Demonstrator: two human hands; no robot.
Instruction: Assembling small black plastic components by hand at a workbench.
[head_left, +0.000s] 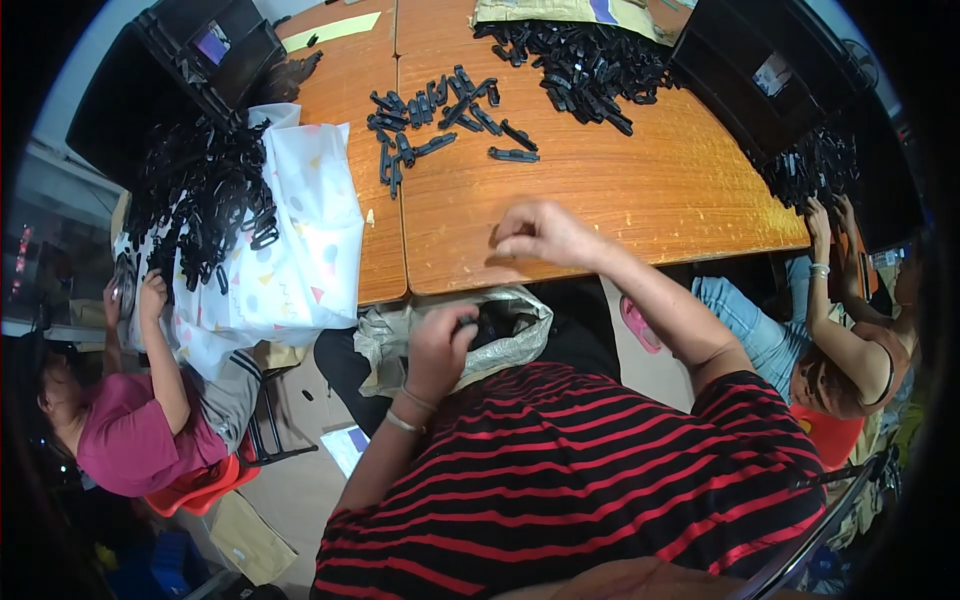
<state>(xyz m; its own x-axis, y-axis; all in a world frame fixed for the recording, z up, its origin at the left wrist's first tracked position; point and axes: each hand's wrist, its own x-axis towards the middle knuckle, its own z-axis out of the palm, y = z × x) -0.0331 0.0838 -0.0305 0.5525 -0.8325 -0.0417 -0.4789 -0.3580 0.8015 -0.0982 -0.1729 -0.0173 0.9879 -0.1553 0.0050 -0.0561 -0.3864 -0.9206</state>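
My left hand is over the open mouth of a pale woven sack in my lap. Its fingers are curled closed, and a dark bit shows at the fingertips, too small to name. Black pieces lie inside the sack. Above the near edge of the wooden table, my right hand has its fingers bent inward and closed; whatever they may hold is hidden. Farther off on the tabletop lies a loose group of black plastic buckle-like parts, with one separate part nearest my right hand.
A bigger heap of black parts spreads before a sack at the far side. Black bins stand left and right. At left a person handles parts on a white patterned sheet; another person works at right.
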